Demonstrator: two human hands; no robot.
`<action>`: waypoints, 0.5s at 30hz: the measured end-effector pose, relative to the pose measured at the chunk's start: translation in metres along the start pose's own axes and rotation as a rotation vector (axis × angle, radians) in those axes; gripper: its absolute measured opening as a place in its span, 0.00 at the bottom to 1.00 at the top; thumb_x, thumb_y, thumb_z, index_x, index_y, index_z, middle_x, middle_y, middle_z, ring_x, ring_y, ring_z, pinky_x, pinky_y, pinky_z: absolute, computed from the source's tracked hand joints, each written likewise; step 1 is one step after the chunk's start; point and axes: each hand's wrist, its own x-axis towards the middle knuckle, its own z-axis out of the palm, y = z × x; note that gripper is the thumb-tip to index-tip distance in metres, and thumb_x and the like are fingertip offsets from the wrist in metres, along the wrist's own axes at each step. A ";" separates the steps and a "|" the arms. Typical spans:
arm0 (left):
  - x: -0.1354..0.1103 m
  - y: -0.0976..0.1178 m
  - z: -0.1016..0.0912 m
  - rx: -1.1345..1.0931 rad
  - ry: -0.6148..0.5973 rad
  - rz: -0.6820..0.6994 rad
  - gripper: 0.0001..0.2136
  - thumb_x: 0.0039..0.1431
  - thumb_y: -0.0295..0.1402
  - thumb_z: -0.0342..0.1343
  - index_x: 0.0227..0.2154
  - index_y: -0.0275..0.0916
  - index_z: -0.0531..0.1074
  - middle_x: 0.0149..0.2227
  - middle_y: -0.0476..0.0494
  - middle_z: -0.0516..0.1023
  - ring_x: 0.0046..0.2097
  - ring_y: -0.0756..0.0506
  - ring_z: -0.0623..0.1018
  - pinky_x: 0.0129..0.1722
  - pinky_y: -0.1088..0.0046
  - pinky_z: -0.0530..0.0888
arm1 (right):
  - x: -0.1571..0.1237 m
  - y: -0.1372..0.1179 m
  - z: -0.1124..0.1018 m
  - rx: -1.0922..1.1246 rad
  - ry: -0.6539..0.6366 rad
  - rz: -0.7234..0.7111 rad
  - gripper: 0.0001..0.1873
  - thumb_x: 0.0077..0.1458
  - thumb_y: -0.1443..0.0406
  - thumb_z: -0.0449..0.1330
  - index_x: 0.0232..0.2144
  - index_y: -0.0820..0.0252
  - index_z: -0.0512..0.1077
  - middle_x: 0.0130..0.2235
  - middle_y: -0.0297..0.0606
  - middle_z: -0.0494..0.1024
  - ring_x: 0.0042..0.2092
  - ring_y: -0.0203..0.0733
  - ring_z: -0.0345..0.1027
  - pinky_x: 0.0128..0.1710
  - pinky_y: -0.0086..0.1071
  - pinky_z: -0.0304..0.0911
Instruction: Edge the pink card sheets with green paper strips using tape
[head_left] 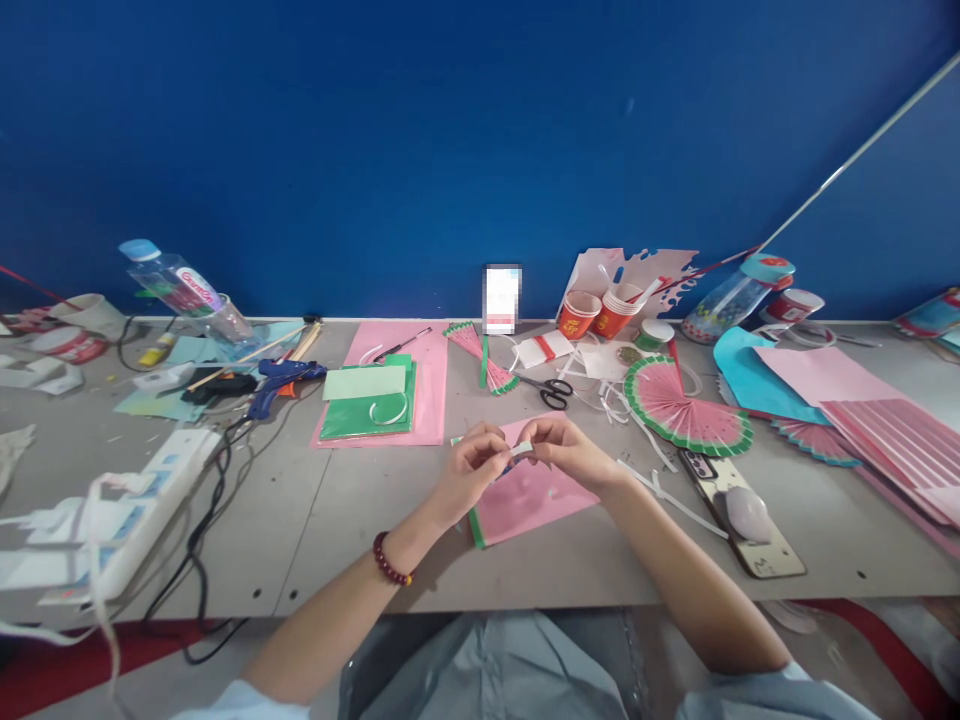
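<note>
My left hand (pixel 474 468) and my right hand (pixel 568 452) meet over the middle of the grey table (pixel 337 510). Both pinch a small white strip (pixel 521 449), which looks like tape or paper, between thumb and fingers. Under the hands lies a pink paper sheet with a green edge (pixel 525 497). A dark red bead bracelet (pixel 390 562) circles my left wrist.
A watermelon paper fan (pixel 686 410), scissors (pixel 553 390), a phone (pixel 742 515) and pink pleated paper (pixel 892 440) lie to the right. Green and pink sheets (pixel 382 400), a blue glue gun (pixel 281 380), a power strip (pixel 135 510) and a bottle (pixel 184 290) sit left. Orange cups (pixel 596 315) stand by the blue wall.
</note>
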 end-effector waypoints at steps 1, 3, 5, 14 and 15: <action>0.000 0.000 0.000 -0.001 0.000 0.002 0.11 0.54 0.37 0.55 0.22 0.36 0.70 0.30 0.48 0.62 0.29 0.52 0.64 0.27 0.76 0.62 | 0.000 0.000 0.000 0.008 -0.003 0.015 0.08 0.46 0.62 0.63 0.27 0.62 0.71 0.24 0.31 0.72 0.28 0.33 0.65 0.29 0.27 0.59; 0.000 0.000 0.000 0.000 0.001 0.002 0.11 0.54 0.37 0.55 0.22 0.36 0.70 0.30 0.48 0.62 0.29 0.52 0.64 0.27 0.76 0.62 | 0.000 0.000 -0.001 0.032 -0.017 0.030 0.08 0.47 0.62 0.63 0.27 0.62 0.71 0.25 0.32 0.72 0.30 0.34 0.66 0.31 0.28 0.60; 0.000 0.000 0.000 0.003 0.002 0.002 0.10 0.54 0.36 0.54 0.22 0.36 0.70 0.31 0.48 0.62 0.29 0.53 0.64 0.27 0.76 0.62 | 0.000 0.001 -0.002 0.048 -0.030 0.034 0.08 0.47 0.62 0.63 0.28 0.62 0.71 0.27 0.33 0.73 0.32 0.35 0.67 0.32 0.28 0.59; 0.001 0.000 0.000 0.060 0.019 0.052 0.10 0.54 0.34 0.53 0.21 0.36 0.68 0.29 0.49 0.63 0.30 0.51 0.65 0.30 0.75 0.63 | 0.002 0.006 -0.007 0.074 -0.046 0.038 0.07 0.47 0.63 0.63 0.27 0.62 0.70 0.26 0.33 0.72 0.31 0.35 0.65 0.32 0.29 0.57; 0.002 0.001 0.001 0.074 0.026 0.067 0.09 0.54 0.33 0.53 0.21 0.36 0.68 0.28 0.49 0.63 0.30 0.51 0.64 0.30 0.75 0.63 | 0.002 0.007 -0.008 0.084 -0.047 0.038 0.07 0.47 0.64 0.63 0.27 0.62 0.70 0.26 0.32 0.71 0.31 0.35 0.65 0.33 0.29 0.57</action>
